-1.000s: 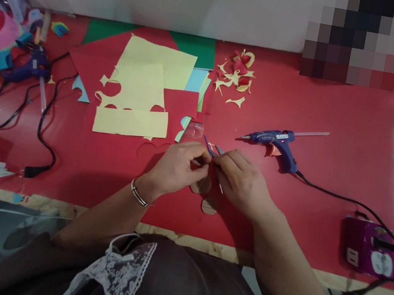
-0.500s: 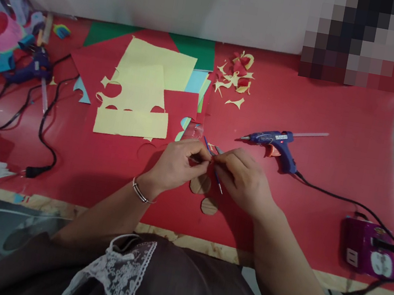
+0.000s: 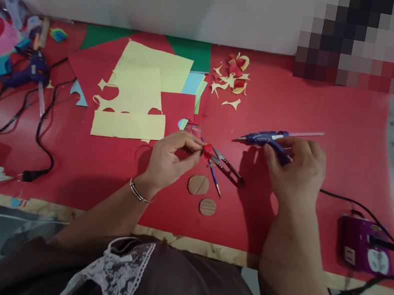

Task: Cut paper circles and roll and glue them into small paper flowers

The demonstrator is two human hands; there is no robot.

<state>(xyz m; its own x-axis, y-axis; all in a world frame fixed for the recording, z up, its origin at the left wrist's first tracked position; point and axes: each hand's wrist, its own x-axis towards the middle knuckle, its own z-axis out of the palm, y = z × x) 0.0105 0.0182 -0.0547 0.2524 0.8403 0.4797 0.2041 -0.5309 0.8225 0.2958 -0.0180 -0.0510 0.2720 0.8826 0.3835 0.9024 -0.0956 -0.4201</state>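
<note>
Between the thumb and fingertips of my left hand [image 3: 175,159] is a small red paper piece [image 3: 207,151]. My right hand [image 3: 297,173] is closed around the handle of a blue hot glue gun [image 3: 259,138], which has a clear glue stick in its back and its nozzle facing left. Just right of the red piece lie thread snips [image 3: 229,168] with dark handles. A thin blue stick tool [image 3: 214,177] with a pale tip rests beside them. Two round cardboard discs [image 3: 198,185] lie on the red tabletop below my left hand.
Yellow paper sheets [image 3: 128,127] with cut-out holes lie over red and green sheets at the left. Paper scraps [image 3: 236,80] are heaped at the back. A second glue gun [image 3: 29,73] lies far left. Purple power sockets [image 3: 365,248] and black cords sit at both sides.
My right hand has left my left fingertips and moved right onto the glue gun. The red piece and the snips now show plainly. My left hand has stayed nearly in place.
</note>
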